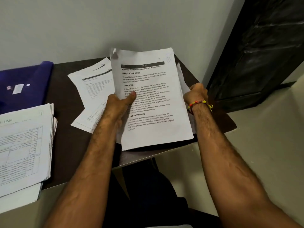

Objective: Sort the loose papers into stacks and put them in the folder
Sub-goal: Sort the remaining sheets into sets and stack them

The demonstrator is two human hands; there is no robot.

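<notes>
Both hands hold a printed sheaf of papers (153, 96) tilted above the dark desk (65, 99): the left hand (119, 104) has its grip closed on the left edge, thumb on top, and the right hand (196, 93) curls round the right edge. A loose sheet (93, 89) lies on the desk behind, a thick stack (24, 142) sits at the left, and the blue folder (24, 81) lies beyond it.

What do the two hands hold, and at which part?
Left hand pinches the printed sheets at their left edge; right hand grips the right edge.
</notes>
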